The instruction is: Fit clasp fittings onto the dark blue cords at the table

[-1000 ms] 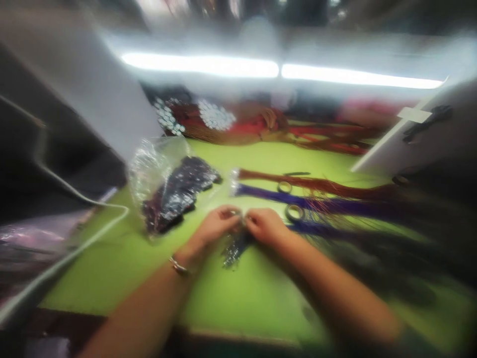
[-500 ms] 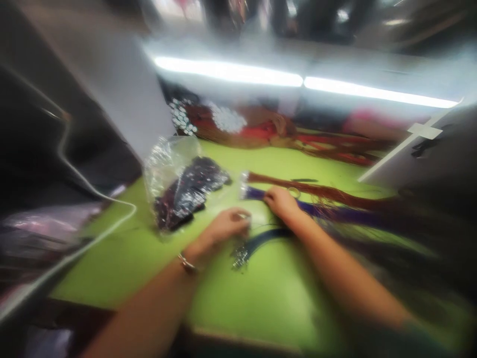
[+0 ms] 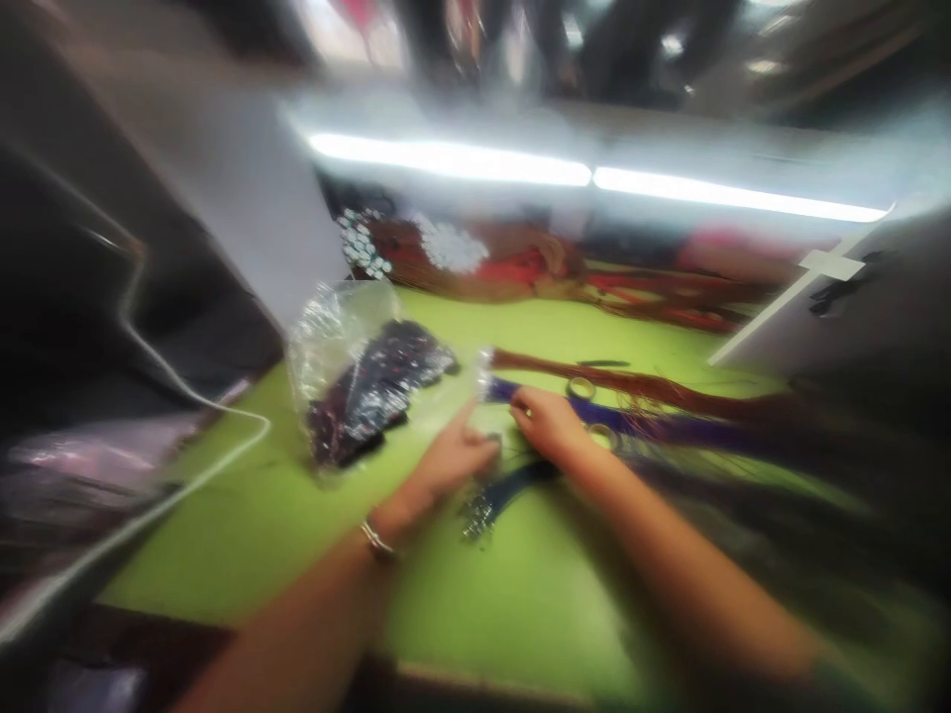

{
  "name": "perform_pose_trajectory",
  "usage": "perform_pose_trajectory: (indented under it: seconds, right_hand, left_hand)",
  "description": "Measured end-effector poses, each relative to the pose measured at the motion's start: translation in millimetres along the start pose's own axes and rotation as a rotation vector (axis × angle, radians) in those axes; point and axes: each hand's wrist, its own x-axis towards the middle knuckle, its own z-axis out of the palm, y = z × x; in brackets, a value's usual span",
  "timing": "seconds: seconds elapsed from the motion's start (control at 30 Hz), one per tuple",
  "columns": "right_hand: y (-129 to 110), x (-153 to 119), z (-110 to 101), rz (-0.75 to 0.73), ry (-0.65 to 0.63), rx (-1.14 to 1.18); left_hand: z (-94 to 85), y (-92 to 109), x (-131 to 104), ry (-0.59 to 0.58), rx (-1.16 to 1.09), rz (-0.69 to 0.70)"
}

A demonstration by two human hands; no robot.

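My left hand (image 3: 457, 454), with a bracelet at the wrist, is above the green table, its index finger stretched toward the white end of the cord bundles. Its thumb points right, apart from that finger. My right hand (image 3: 546, 421) is at the near edge of the blue cord bundle (image 3: 669, 426), its fingers closed on something I cannot make out. A dark blue cord bundle (image 3: 520, 480) with metal ends (image 3: 477, 515) lies just below both hands. The brown cord bundle (image 3: 565, 368) runs to the right beyond the blue one.
A clear plastic bag (image 3: 378, 386) with dark contents lies left on the green table (image 3: 490, 614). Tape rolls (image 3: 581, 388) sit by the cords. White pieces (image 3: 450, 245) and reddish cords (image 3: 520, 269) are at the back. A white cable (image 3: 215, 465) runs left.
My left index finger has stretched out, away from the thumb. My right hand has moved slightly left and down, and a second tape roll now shows beside it.
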Motion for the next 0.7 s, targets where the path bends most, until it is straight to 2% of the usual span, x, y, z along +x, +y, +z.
perform_pose_trajectory:
  seconds: [0.13,0.23,0.37,0.53,0.7]
  right_hand:
    - [-18,8,8,-0.058,-0.029,0.081]
    - [-19,7,11,-0.072,-0.025,0.131]
    - [-4,-4,9,-0.035,0.105,0.258]
    - [7,-23,5,-0.12,0.282,0.361]
    - [3,-32,-2,-0.187,0.287,0.29]
  left_hand:
    - [0.1,2,1,0.0,-0.034,0.026]
    - [-1.5,3,1,-0.003,-0.056,0.033]
    - [-2.1,5,1,-0.004,-0.079,-0.014]
    - [1.6,10,-3,-0.044,-0.235,-0.106]
    - [2.9,15,-3,-0.032,-0.351,-0.174]
